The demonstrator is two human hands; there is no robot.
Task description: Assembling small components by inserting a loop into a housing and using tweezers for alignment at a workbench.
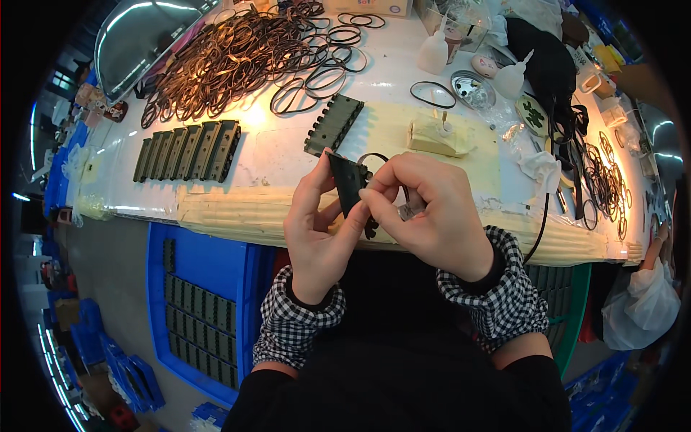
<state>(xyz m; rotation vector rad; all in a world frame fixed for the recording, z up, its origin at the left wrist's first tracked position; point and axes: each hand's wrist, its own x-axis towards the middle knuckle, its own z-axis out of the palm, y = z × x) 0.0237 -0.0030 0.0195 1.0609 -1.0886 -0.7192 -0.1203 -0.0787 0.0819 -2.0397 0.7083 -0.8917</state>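
My left hand [319, 234] grips a dark green notched plastic part [347, 181] between thumb and fingers, holding it tilted above the table's near edge. At that part's right edge, my right hand [440, 209] is closed in a pinch on a thin dark band [373, 155], whose loop arches up between the two hands. The fingers hide where band and part meet. Just beyond my hands lies another green notched part [335, 124]. Off to the left stands a row of several similar green parts [187, 151], side by side.
A big heap of dark bands [237, 54] covers the back left. A yellowish block [437, 137], white squeeze bottles [433, 52] and a round dish [473, 90] stand to the right. Below the table edge are a blue crate [198, 252] of green parts and a green crate [579, 313].
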